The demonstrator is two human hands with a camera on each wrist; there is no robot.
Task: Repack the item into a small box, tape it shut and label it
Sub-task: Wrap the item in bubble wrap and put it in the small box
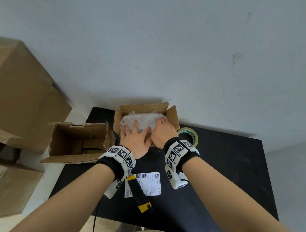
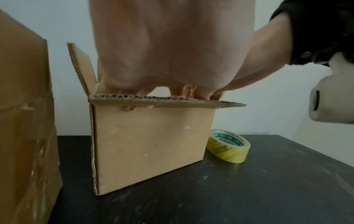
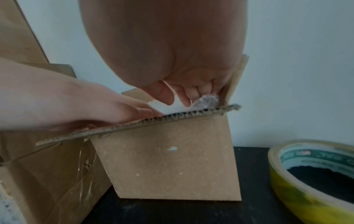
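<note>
Bubble-wrapped, the item sat in the small box, its top bulging to about the rim, and both hands lay on it. The left hand pressed down with fingers spread and nearly straight, gripping nothing; the right hand pressed at the right side, its fingers bent down onto the wrap beside the upright right flap. All the flaps I could see stood open or splayed, the near one bent outward under the wrists.

Packing looked nearly finished, I judged, while folding the flaps, taping and labelling were all left to do. The tape roll lay just right of the box on the black surface. Nearer, a printed label lay flat with a yellow-and-black utility knife across it. To the left, an empty larger box stood open.
</note>
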